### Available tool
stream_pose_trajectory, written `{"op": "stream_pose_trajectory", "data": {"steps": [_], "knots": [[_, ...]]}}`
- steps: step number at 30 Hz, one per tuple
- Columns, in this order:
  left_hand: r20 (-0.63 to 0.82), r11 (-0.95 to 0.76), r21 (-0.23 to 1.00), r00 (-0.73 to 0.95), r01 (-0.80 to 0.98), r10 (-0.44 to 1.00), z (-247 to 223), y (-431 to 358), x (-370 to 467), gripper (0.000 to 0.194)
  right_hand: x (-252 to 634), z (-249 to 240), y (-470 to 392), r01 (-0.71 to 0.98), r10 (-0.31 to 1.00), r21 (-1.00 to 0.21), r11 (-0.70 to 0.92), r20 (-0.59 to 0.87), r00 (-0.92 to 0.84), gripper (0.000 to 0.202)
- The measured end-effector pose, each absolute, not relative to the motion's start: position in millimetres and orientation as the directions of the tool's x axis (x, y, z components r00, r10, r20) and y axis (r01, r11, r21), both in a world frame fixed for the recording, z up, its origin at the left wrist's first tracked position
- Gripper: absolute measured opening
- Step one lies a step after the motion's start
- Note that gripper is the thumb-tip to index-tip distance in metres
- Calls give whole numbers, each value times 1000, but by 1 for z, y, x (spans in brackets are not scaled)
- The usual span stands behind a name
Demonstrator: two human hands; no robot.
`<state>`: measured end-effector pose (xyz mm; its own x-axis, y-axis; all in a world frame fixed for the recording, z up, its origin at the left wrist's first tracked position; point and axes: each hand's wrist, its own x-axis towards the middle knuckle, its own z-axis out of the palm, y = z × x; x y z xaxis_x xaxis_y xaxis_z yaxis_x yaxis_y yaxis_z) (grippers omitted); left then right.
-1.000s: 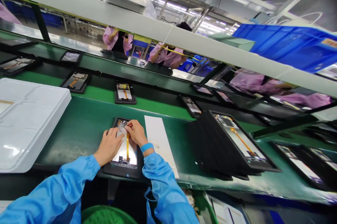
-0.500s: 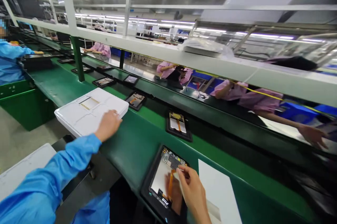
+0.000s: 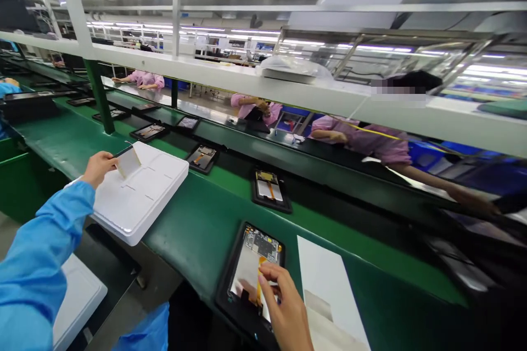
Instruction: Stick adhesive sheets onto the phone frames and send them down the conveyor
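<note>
My left hand [image 3: 100, 168] pinches a flat, silvery rectangular battery [image 3: 129, 162] by its dark edge, tilted up over a white moulded tray [image 3: 160, 180]. At the front of the green bench lies an opened tablet [image 3: 242, 268] in a black holder, its circuit board showing at the far end. Over it, my right hand [image 3: 284, 304] has thumb and fingers closed at the orange ribbon cable [image 3: 262, 263] that runs along the tablet. The hand covers part of the tablet's near right side.
A white sheet [image 3: 325, 268] with a greyish piece on it lies right of the tablet. Several opened tablets, one a nearby tablet [image 3: 269, 189], line the green belt. Another white tray [image 3: 78, 296] sits lower left. Co-workers in pink sleeves [image 3: 259, 106] sit across the line.
My left hand has moved left from the tray's right edge and lifted the battery off the tray. My right hand has shifted slightly down along the orange cable. The view has turned right.
</note>
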<state>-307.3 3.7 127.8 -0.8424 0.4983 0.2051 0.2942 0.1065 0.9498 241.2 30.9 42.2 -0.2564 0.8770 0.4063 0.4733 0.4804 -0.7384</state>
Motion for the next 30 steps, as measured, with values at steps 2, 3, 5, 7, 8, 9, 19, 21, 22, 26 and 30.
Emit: {"op": "stream_pose_trajectory", "data": {"steps": [2,3,5,7,8,9,19,21,22,26,30], "knots": [[189,-48,980,-835,192,518,120,1,-278,45,230,49,23,461,845,-708,534,464,-266,24],[161,-120,986,-823,114,544,113,0,-255,47,223,52,19,449,822,-690,568,500,-272,21],[55,-220,969,-768,-113,638,97,-2,-193,51,210,59,9,421,766,-642,641,567,-303,19],[-76,-147,950,-659,-276,748,79,-4,-122,50,202,63,1,405,706,-579,707,600,-376,29],[-131,-91,938,-585,-334,801,71,-5,-88,48,201,64,-3,407,681,-546,732,597,-424,35],[-177,-32,925,-505,-379,845,64,-6,-57,46,202,65,-6,418,663,-515,748,583,-470,38],[-405,350,696,60,-627,912,48,-11,76,38,269,38,-29,557,696,-437,707,571,-435,24],[-410,366,700,74,-613,909,51,-14,85,39,276,37,-32,556,689,-425,714,565,-454,26],[-406,365,707,77,-606,911,53,-15,88,40,279,38,-34,561,687,-415,716,558,-464,27],[-362,361,737,117,-571,925,57,-18,94,45,284,41,-38,609,699,-362,706,498,-513,24],[-328,377,775,189,-506,926,64,-22,93,53,286,42,-39,558,706,-435,707,484,-517,19]]}}
